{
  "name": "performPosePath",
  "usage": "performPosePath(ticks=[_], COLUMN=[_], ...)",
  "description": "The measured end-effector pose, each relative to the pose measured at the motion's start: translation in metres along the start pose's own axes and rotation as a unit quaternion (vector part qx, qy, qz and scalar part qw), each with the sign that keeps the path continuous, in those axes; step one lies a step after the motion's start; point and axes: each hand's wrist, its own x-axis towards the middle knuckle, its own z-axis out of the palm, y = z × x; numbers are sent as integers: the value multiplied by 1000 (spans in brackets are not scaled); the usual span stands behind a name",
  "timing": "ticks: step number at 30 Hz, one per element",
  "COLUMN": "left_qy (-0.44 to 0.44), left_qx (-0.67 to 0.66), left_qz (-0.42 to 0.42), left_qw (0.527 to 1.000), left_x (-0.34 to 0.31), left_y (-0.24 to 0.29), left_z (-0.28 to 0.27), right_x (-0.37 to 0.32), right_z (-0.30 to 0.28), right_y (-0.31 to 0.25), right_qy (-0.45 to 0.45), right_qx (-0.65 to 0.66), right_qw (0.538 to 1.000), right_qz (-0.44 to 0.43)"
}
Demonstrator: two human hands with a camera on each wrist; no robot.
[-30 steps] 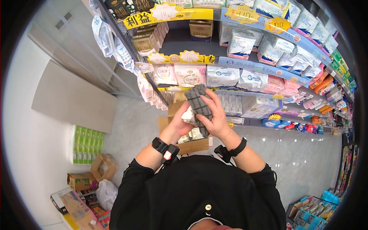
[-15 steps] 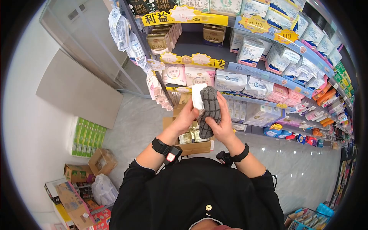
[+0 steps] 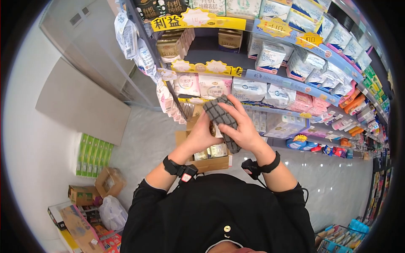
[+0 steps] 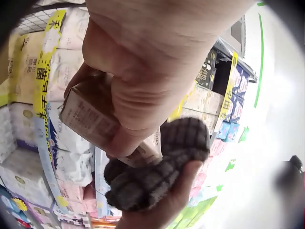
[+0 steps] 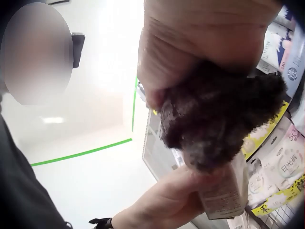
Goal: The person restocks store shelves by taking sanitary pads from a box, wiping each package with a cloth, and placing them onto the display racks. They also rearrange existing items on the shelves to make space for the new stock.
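In front of the shelf, my left hand [image 3: 199,138] grips a small printed box [image 4: 88,119], which the cloth and hand mostly hide in the head view. Its thumb and fingers wrap the box's sides in the left wrist view. My right hand [image 3: 244,128] holds a folded dark grey checked cloth [image 3: 218,114] against that box. Seen from the right wrist, the cloth bunches under the palm, with the box [image 5: 221,198] just beyond it. Below both hands stands an open cardboard carton [image 3: 211,165] with packs [image 3: 216,150] inside.
Ahead rises a shelf unit with yellow price strips [image 3: 198,24], gold boxes [image 3: 230,40] and white packs [image 3: 249,90]. A grey board [image 3: 84,99] leans at the left wall near green packs [image 3: 95,155]. Cartons [image 3: 84,195] and a plastic bag [image 3: 113,213] lie lower left.
The cloth has swung from upright to a slant across the box, covering more of it. Both hands have shifted slightly left in the head view, and the right fingers now spread over the cloth.
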Motion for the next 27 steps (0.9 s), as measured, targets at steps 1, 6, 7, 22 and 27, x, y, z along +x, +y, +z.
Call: performPosePath(ticks=[1, 6, 7, 22, 27], left_qy=[-11, -70, -73, 21, 10], left_qx=[9, -2, -2, -192, -424], left_qz=[4, 44, 45, -86, -152], left_qw=[1000, 997, 996, 977, 893], left_x=[-3, -10, -10, 23, 21], left_y=[2, 17, 17, -5, -8], left_z=[0, 2, 3, -6, -15], right_x=[2, 11, 11, -43, -45], right_z=[3, 7, 8, 36, 22], right_y=[11, 51, 55, 30, 46], right_qy=[27, 98, 101, 131, 152], right_qx=[37, 272, 271, 30, 147], right_qw=[999, 937, 936, 990, 972], right_qz=[22, 197, 198, -49, 107])
